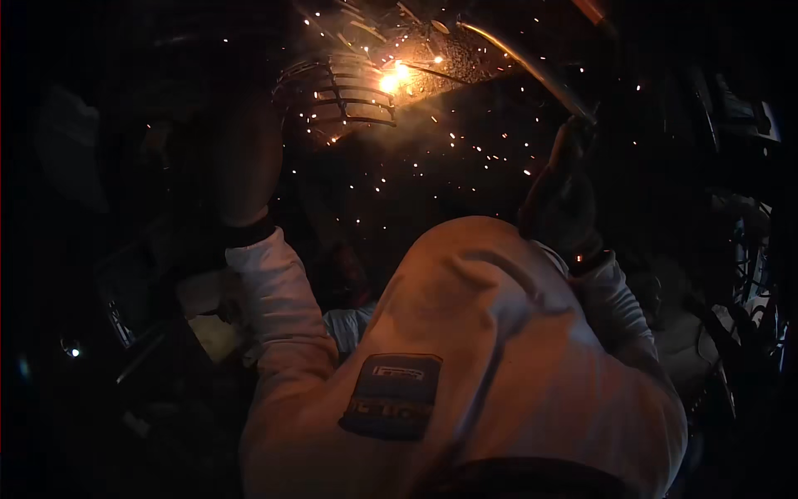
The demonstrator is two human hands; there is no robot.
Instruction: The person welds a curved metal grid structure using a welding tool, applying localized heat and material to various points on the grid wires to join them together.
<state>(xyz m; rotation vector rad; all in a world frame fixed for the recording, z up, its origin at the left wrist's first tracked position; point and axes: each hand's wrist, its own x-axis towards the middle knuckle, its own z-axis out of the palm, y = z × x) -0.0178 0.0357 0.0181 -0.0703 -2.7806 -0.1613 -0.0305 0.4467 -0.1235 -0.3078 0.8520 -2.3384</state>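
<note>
At the top centre, a bright glowing spot (396, 77) throws sparks over a rough brown surface (453, 62). A curved rod (524, 62) catches the light and runs from above this surface down to my right hand (565, 179). That hand is dark and seems closed at the rod's lower end; its separate fingers hardly show. My left hand (249, 158) reaches up on the left, in deep shadow, and its fingers are hidden. Between it and the glow is a curved cage of dark bars (349, 91).
Sparks fly across the dark space below the glow. My light-coloured sleeves and clothed body (499, 333), with a dark blue patch (395, 395), fill the lower middle. A yellowish piece (214, 337) lies at the left. Tangled dark shapes (752, 274) stand at the far right.
</note>
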